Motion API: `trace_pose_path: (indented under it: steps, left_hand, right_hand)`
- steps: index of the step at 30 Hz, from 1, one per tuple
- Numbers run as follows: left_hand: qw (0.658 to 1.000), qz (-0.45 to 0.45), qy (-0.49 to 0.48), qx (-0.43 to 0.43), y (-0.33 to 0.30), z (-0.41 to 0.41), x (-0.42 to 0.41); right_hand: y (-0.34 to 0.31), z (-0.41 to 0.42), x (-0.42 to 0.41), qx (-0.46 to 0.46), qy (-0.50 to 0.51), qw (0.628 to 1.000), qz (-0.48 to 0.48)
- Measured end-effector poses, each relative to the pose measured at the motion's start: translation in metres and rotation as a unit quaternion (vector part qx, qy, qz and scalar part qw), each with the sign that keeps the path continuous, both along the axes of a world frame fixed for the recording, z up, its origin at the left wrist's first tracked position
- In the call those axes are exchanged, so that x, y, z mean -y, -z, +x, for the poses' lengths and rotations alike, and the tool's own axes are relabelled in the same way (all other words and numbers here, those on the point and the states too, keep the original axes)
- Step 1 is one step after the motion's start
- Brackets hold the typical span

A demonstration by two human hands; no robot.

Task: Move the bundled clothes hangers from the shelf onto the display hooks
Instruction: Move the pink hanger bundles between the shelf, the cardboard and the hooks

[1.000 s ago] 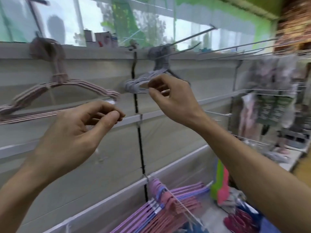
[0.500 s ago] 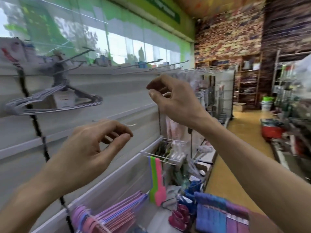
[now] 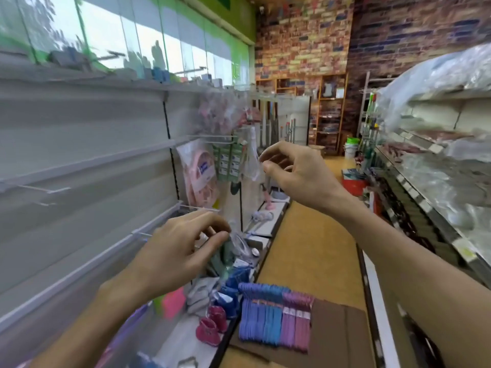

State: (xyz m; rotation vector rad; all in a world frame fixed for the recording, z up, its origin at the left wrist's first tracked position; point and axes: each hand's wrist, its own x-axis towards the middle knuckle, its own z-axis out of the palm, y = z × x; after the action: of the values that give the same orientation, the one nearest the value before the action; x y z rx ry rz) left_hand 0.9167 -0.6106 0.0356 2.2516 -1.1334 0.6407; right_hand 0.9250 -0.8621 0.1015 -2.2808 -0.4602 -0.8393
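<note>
Ahead, an open aisle of yellow floor [image 3: 316, 251] runs between the grey slat wall [image 3: 87, 166] on the left and shelving [image 3: 425, 187] on the right, with a brick wall [image 3: 305, 43] at the far end. That strip gives the widest room to move; its near end is narrowed by a brown cardboard sheet [image 3: 337, 333] lying low in the middle.

On the cardboard, pressed side by side, lie the hanger bundles [image 3: 273, 317]: blue ones to the left, purple to the right. They sit well below both hands, untouched.

From the slat wall, bare hooks [image 3: 45, 189] stick out toward the aisle at the left, and more wire hooks [image 3: 212, 138] farther along carry packaged goods [image 3: 202, 171] and a clear bag [image 3: 251, 160]. The low shelf [image 3: 183, 338] under them holds small pink shoes [image 3: 211, 325], blue shoes [image 3: 233, 293] and a pink block [image 3: 174, 301], crowding the space beside the bundles. Plastic-wrapped stock [image 3: 438, 83] bulges out over the right shelving.

The left hand [image 3: 180, 251] is raised in front of the slat wall, back toward the camera, fingers curled and thumb drawn to the fingertips in a closed pinch; motion blur hides whether anything thin lies in that grip. The right hand [image 3: 295, 173] is higher and farther out over the aisle, arm stretched, thumb and forefinger curved toward each other with a small gap, just beside the clear bag; I cannot tell if it touches it.
</note>
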Motion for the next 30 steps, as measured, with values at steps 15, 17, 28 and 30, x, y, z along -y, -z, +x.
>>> trace_pose_path:
  steps: [15,17,28,30]
  left_hand:
    - [0.991,0.005,0.076,-0.113,0.086,0.168,0.146]
    - [0.988,0.002,0.087,-0.127,0.091,0.198,0.165]
    - [0.965,0.029,0.106,-0.238,0.171,0.407,0.282]
    - [0.958,0.028,0.102,-0.266,0.189,0.431,0.301]
  right_hand:
    - [0.113,0.114,0.159,-0.150,0.173,0.973,-0.008]
    - [0.124,0.137,0.177,-0.166,0.189,0.968,-0.002]
    - [0.225,0.277,0.282,-0.258,0.287,0.919,0.077]
    - [0.250,0.294,0.300,-0.274,0.297,0.910,0.095]
